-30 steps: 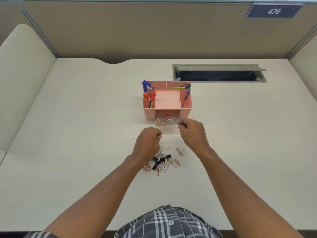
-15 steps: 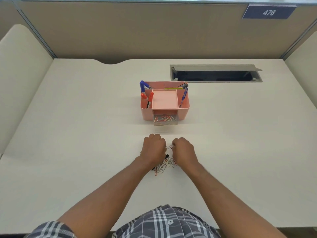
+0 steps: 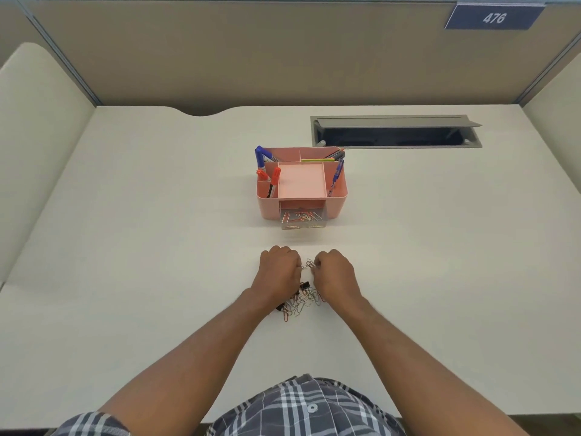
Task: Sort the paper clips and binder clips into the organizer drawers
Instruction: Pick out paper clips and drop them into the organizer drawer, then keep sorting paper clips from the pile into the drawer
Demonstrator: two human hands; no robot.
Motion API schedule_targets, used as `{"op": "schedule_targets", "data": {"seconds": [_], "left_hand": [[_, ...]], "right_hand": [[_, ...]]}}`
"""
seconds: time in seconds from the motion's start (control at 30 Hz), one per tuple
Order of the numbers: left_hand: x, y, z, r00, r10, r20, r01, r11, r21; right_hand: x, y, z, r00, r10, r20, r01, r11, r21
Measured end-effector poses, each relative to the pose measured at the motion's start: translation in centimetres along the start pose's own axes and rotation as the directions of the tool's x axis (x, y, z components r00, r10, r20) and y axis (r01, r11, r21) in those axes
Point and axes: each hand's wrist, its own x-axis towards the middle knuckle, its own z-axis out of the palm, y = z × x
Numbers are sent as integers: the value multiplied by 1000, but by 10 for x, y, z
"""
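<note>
Partway, by my reading. The pink organizer (image 3: 301, 184) stands mid-desk (image 3: 125, 247), with its clear drawer (image 3: 301, 220) pulled out at the front and a shallow layer of coloured paper clips (image 3: 301, 216) lying inside. No binder clips show in that drawer, and no second drawer is visible from this angle. Pens (image 3: 267, 174) stand in the side compartments; these look unrelated to the sorting.

Most of the work appears left. A tangled pile (image 3: 300, 302) of paper clips sits on the desk just in front of the person, well apart from the organizer, and at least one black binder clip (image 3: 304, 285) lies in it between the wrists.

The left hand (image 3: 278, 272) is curled nearly closed, knuckles up, with its fingertips at the far edge of the pile. The right hand (image 3: 336, 273) is curled the same way, just beside it. Between the two sets of fingertips a few linked paper clips (image 3: 309, 264) are pinched, apparently by both hands; which hand has the firmer hold, I cannot tell.

Change from one second back: the right hand was up at the drawer front and the left hovered over the pile; now both are down at the pile, close together. From half a second back the pose is nearly the same. The organizer and drawer have not shifted.
</note>
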Motion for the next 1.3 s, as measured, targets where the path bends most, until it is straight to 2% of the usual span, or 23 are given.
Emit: {"op": "schedule_targets", "data": {"seconds": [0.37,0.57,0.63,0.77,0.87,1.13,1.3], "left_hand": [[-3,-3,-11,988,-50,-145,18,977,-211],[-6,-4,-13,979,-88,-186,19,938,-347],[-4,-4,-18,973,-82,-216,-7,924,-382],[6,0,-39,936,-49,-348,-106,905,-411],[21,4,-54,916,-30,-399,-144,906,-399],[45,5,-69,931,-75,-358,-85,908,-411],[38,2,-68,909,-75,-409,-139,871,-470]], "right_hand": [[5,-6,2,997,-73,25,74,996,-50],[3,-2,-6,998,-59,10,58,992,112],[3,-3,-18,996,-66,-56,76,975,210],[5,-13,-52,947,-112,-300,224,902,370],[19,-22,-74,911,-155,-383,299,886,354],[50,-37,-83,941,-197,-274,246,956,158],[42,-34,-80,918,-227,-325,311,921,237]]}}
